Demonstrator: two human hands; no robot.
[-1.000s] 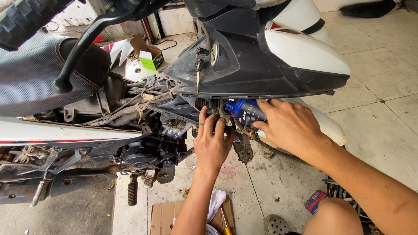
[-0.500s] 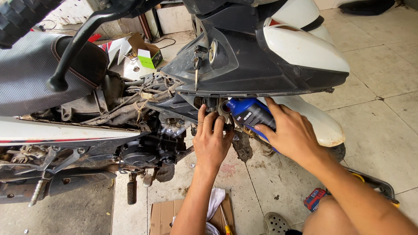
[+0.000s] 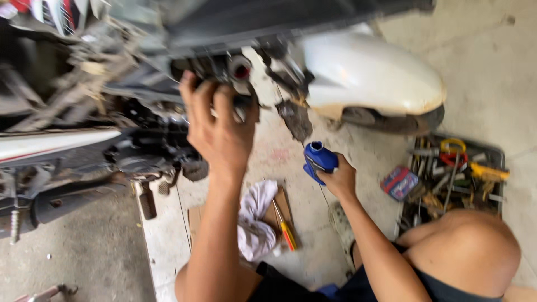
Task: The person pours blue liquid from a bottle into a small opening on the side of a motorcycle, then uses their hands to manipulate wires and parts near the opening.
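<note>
A stripped motorcycle (image 3: 140,84) with its panels off fills the upper left. My left hand (image 3: 218,126) reaches up into its underside, fingers curled on a part beside a round opening with a red centre (image 3: 240,68). My right hand (image 3: 338,179) is lower, near the floor, gripping a small open blue bottle (image 3: 319,159) held upright. The white front fender (image 3: 369,75) sits above that hand. The view is blurred by motion.
A tray of hand tools (image 3: 453,173) lies on the tiled floor at the right, with a small red and blue pack (image 3: 399,183) beside it. A white rag (image 3: 254,218) and a yellow-handled screwdriver (image 3: 285,229) rest on cardboard below my left hand. My knee (image 3: 470,251) is at lower right.
My right hand has drawn the blue bottle down and away from the motorcycle toward the floor. The view has swung right, revealing the tool tray. My left hand stays at the engine.
</note>
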